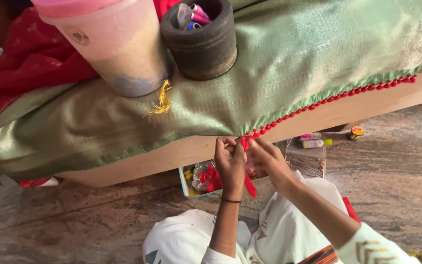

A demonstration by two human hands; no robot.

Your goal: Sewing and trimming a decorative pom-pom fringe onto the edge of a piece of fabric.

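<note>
The green cloth (279, 63) lies spread over the low wooden bench (367, 105), its front edge hanging down toward you, and a row of small red tassels (328, 101) runs along that edge from the right as far as your hands. Your left hand (230, 166) and right hand (267, 159) meet at the hem just below the last tassel, fingers pinched together on a bunch of red thread (249, 183) whose loose end hangs down between your wrists. Keep the hem taut between the two pinches and set the knot tight against the edge, level with the neighbours (even spacing is what shows most here).

On the cloth stands a big plastic tub (118, 49) with a pink lid, its contents hidden behind cloudy walls. Beside it, a dark round holder (203, 46) holds a few thread spools. A tuft of yellow thread (161, 102) lies between them. On the floor under your hands, a shallow tray (184, 183) holds bagged red and yellow bits, with small spools (316, 142) lying farther right.
</note>
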